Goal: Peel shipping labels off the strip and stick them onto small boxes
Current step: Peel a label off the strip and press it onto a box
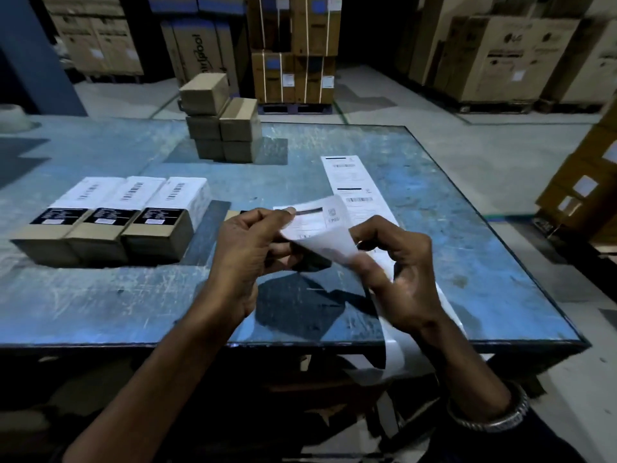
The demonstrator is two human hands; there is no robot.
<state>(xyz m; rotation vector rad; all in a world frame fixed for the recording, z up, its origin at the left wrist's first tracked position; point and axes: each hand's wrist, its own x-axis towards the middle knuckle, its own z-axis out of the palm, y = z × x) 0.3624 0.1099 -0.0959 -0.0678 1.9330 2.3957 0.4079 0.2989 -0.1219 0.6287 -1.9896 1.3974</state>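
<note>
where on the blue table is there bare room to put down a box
Bare table along the near edge left of the hands, and right of the label strip. Crowded at left by the three labelled boxes; brown box stack at the back.

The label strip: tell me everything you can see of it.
The label strip is a long band of white paper printed with barcodes and black bars. Its far end lies flat on the blue table; the near part rises into both hands. The left hand pinches a label by its edge, curling it up from the backing, while the right hand grips the backing. The bare backing hangs over the table's near edge.
</note>
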